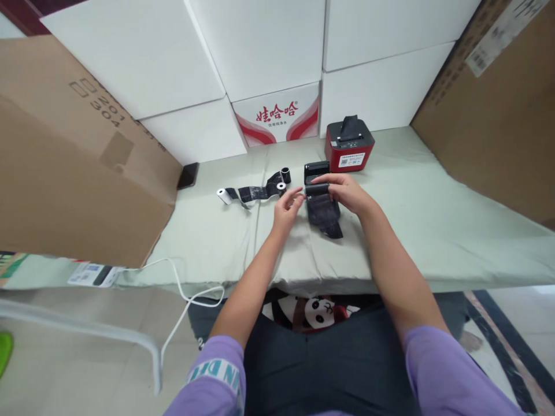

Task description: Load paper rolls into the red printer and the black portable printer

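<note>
On the surface | our right hand grips the black roll, steadying it | our left hand pinches its end | dark paper tail hangs loose.

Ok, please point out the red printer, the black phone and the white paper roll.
red printer [349, 157]: head view, red front face.
black phone [188, 175]: head view, middle of screen.
white paper roll [224, 196]: head view, side of roll.

Printer behind hands; rolls left, phone beyond.

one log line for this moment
left hand: at black roll end | right hand: holding black roll | black strip: hanging loose | small printer: behind | red printer: idle
</note>
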`<state>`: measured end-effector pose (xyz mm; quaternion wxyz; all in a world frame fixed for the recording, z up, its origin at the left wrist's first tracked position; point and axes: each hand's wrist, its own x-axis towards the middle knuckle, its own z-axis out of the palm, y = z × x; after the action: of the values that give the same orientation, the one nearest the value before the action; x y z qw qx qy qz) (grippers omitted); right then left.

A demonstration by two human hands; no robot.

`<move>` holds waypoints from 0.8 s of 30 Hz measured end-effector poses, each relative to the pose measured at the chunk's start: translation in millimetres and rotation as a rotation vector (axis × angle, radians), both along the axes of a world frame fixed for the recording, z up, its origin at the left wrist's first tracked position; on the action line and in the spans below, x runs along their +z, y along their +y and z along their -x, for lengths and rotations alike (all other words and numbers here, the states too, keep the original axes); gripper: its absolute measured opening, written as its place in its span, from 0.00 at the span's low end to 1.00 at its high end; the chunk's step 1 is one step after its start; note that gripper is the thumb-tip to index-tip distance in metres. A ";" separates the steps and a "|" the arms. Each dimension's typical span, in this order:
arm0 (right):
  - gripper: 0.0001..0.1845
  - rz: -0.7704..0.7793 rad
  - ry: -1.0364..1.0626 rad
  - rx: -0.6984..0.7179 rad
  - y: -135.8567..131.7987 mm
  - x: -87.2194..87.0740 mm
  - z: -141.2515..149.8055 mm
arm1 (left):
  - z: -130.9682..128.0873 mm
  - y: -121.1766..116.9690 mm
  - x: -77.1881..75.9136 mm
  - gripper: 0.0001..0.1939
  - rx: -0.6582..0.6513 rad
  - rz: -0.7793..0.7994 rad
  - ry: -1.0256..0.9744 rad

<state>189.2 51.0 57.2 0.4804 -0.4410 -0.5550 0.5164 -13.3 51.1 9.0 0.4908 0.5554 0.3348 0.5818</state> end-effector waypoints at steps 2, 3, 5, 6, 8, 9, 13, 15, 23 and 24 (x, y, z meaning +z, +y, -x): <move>0.23 -0.026 -0.042 0.007 -2.3 2.3 0.9 | -5.9 -1.4 -1.5 0.22 0.028 -0.016 0.087; 0.24 -0.037 -0.058 0.018 -3.6 3.6 0.4 | -7.7 -1.8 -2.3 0.22 0.059 -0.022 0.110; 0.26 -0.047 -0.062 0.058 -6.2 6.3 -1.7 | -9.1 -1.5 -3.9 0.20 0.111 -0.035 0.137; 0.27 -0.049 -0.051 0.083 -7.4 7.6 -2.9 | -9.0 -1.1 -4.7 0.20 0.122 -0.045 0.146; 0.28 -0.052 -0.027 0.130 -9.1 9.5 -5.2 | -8.2 -0.3 -5.8 0.18 0.124 -0.066 0.165; 0.28 -0.060 -0.023 0.139 -9.4 10.0 -6.1 | -7.8 -0.1 -6.0 0.17 0.119 -0.080 0.175; 0.21 -0.167 -0.091 0.038 -5.1 7.7 -8.9 | -6.4 -0.8 -4.9 0.13 0.095 -0.172 0.242; 0.19 -0.257 -0.197 -0.066 -0.5 3.7 -10.5 | -5.2 -1.1 -4.7 0.12 0.095 -0.203 0.291; 0.17 -0.370 -0.547 -0.234 9.5 -11.0 -13.0 | -1.3 7.2 -17.0 0.10 0.133 -0.216 0.330; 0.16 -0.355 -0.585 -0.223 9.5 -11.1 -12.6 | -1.5 8.6 -18.7 0.11 0.136 -0.220 0.327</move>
<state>201.8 60.5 46.2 0.4237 -0.5378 -0.6985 0.2080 -11.8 59.7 -9.7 0.3260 0.6688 0.3813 0.5486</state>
